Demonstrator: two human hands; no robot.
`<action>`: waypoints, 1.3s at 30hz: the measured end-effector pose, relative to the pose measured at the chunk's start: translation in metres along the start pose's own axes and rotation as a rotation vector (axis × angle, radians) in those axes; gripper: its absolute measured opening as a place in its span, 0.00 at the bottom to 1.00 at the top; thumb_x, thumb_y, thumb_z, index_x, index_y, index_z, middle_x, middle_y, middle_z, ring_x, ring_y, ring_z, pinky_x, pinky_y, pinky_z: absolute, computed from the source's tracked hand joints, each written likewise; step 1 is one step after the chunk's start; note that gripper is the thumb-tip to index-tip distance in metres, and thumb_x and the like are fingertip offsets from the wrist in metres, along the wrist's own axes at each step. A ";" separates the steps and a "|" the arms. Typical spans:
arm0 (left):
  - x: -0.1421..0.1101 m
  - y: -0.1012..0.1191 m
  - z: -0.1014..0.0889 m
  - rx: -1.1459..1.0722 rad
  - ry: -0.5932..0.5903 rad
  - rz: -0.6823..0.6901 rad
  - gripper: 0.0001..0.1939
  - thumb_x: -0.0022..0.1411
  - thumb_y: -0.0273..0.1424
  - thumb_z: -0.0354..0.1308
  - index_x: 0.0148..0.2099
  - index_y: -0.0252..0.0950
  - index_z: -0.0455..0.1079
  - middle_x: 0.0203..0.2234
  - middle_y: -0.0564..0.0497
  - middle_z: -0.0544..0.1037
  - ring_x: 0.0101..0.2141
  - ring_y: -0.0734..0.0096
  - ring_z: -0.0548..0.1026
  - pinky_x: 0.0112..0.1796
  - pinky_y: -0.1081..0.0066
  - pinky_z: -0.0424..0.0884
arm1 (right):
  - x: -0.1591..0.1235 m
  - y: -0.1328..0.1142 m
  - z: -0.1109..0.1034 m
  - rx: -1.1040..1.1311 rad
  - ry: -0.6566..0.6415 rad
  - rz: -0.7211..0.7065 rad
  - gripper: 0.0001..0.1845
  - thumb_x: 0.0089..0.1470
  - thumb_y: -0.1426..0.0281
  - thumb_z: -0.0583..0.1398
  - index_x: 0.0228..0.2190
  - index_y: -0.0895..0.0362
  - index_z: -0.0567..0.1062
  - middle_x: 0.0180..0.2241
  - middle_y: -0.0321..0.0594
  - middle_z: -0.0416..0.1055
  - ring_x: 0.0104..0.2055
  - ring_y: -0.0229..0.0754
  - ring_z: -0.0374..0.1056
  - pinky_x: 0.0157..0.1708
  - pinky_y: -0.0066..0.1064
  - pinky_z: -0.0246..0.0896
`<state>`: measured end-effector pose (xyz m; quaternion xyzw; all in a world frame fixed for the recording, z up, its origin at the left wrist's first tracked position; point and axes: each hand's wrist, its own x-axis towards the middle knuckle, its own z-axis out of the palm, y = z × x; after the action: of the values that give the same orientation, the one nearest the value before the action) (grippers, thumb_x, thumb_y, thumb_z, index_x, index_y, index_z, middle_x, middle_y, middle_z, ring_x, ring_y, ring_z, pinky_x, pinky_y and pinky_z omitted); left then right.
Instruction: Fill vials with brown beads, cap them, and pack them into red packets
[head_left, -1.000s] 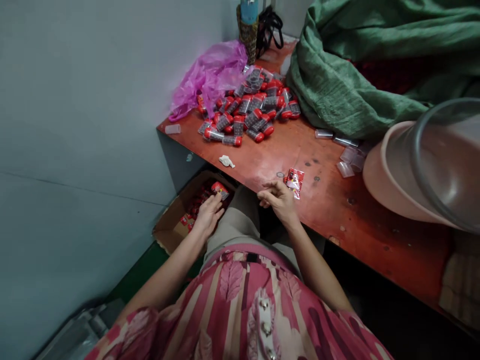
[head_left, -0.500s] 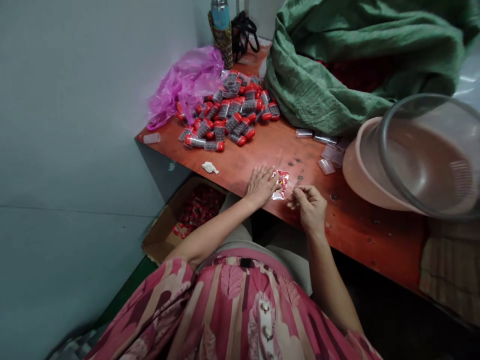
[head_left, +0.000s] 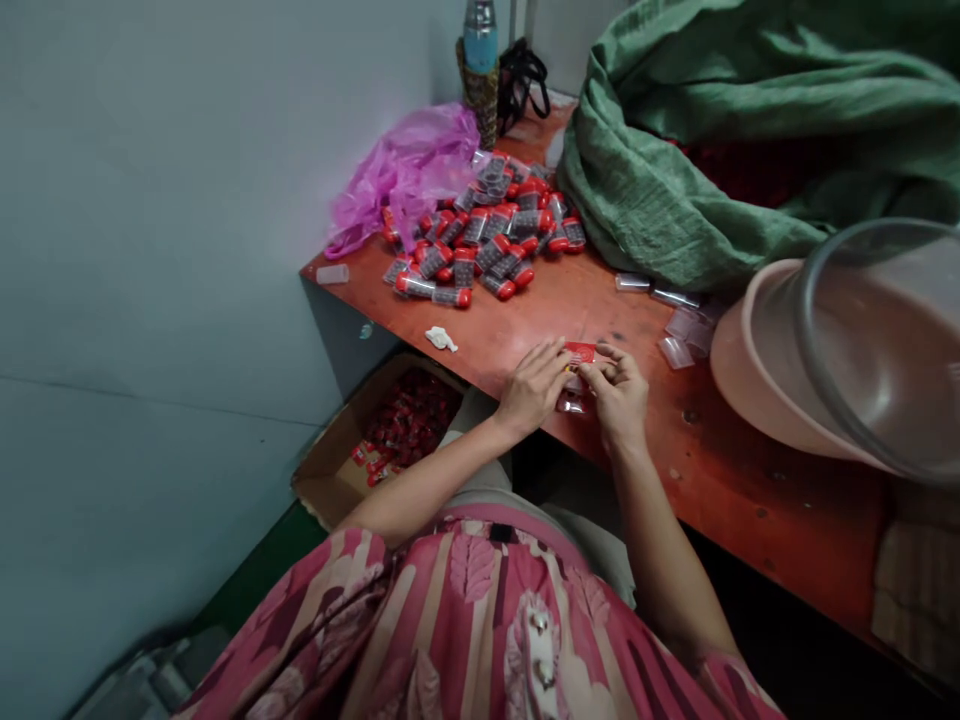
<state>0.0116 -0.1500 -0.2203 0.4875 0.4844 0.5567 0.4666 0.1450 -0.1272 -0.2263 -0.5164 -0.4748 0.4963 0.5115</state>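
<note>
Both hands meet at the near edge of the red table (head_left: 750, 470) on small red packets (head_left: 580, 353). My left hand (head_left: 532, 385) lies over the packets' left side with fingers curled onto them. My right hand (head_left: 619, 395) pinches the packets from the right with thumb and fingertips. Part of a packet (head_left: 571, 404) shows below, between the two hands. Whether it is one packet or more I cannot tell.
A heap of small red-capped vials (head_left: 484, 235) lies at the table's far left beside a pink plastic bag (head_left: 409, 175). Loose clear vials (head_left: 679, 330) lie near a green cloth (head_left: 712, 130). A pink basin (head_left: 832, 360) stands right. A cardboard box (head_left: 390, 430) of red packets sits on the floor.
My left hand came up from the floor box to the table and onto the red packets. My right hand moved in and closed on them from the right.
</note>
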 end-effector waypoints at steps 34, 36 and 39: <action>-0.041 0.002 -0.128 -0.895 0.494 -0.682 0.05 0.53 0.24 0.55 0.34 0.29 0.70 0.26 0.45 0.77 0.28 0.67 0.77 0.32 0.67 0.75 | 0.091 0.002 0.094 -1.053 -0.828 -0.831 0.24 0.50 0.79 0.47 0.46 0.54 0.69 0.53 0.41 0.65 0.59 0.46 0.52 0.56 0.49 0.42; -0.040 0.002 -0.123 -0.880 0.477 -0.679 0.04 0.52 0.23 0.55 0.32 0.29 0.71 0.26 0.45 0.77 0.28 0.68 0.77 0.33 0.67 0.75 | 0.080 0.002 0.077 -0.993 -0.539 -0.707 0.20 0.54 0.72 0.48 0.48 0.56 0.68 0.51 0.47 0.66 0.55 0.48 0.59 0.52 0.48 0.51; -0.038 0.002 -0.115 -0.851 0.467 -0.635 0.03 0.51 0.23 0.59 0.31 0.29 0.71 0.26 0.47 0.78 0.27 0.70 0.77 0.33 0.69 0.75 | 0.064 -0.002 0.075 -1.077 -0.206 -0.424 0.24 0.54 0.57 0.51 0.45 0.61 0.70 0.42 0.55 0.71 0.43 0.52 0.68 0.42 0.44 0.60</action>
<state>-0.0995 -0.1979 -0.2287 -0.0482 0.4307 0.6280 0.6464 0.0741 -0.0594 -0.2245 -0.5463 -0.8002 0.1194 0.2166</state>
